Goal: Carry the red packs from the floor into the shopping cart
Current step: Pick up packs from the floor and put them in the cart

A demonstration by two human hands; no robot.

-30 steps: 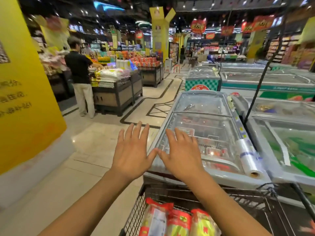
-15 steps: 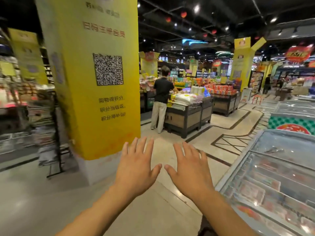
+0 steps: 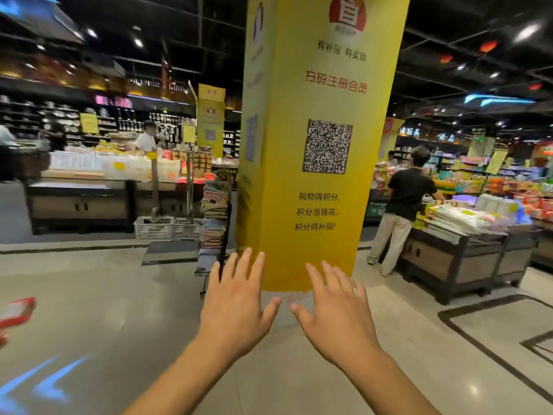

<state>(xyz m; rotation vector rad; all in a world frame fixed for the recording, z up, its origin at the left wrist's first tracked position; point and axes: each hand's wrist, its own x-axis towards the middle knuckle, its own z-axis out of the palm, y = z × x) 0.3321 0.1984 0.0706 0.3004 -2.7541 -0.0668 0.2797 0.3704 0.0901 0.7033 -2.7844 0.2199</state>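
Observation:
My left hand (image 3: 236,304) and my right hand (image 3: 335,313) are stretched out side by side in front of me, palms down, fingers straight and spread, holding nothing. They hover over bare floor in front of a yellow pillar. A red pack (image 3: 16,311) lies on the floor at the far left edge, blurred and partly cut off. The shopping cart is out of view.
A wide yellow pillar (image 3: 317,145) with a QR code stands straight ahead. A rack of stacked goods (image 3: 214,217) stands at its left. A person in a black shirt (image 3: 404,211) stands at a display table (image 3: 460,253) on the right. Shelves and counters line the left background.
The view has swung left: the cart and freezers have left the frame, the pillar is now centred, and a red pack appears at the left edge. Both hands stay open and empty.

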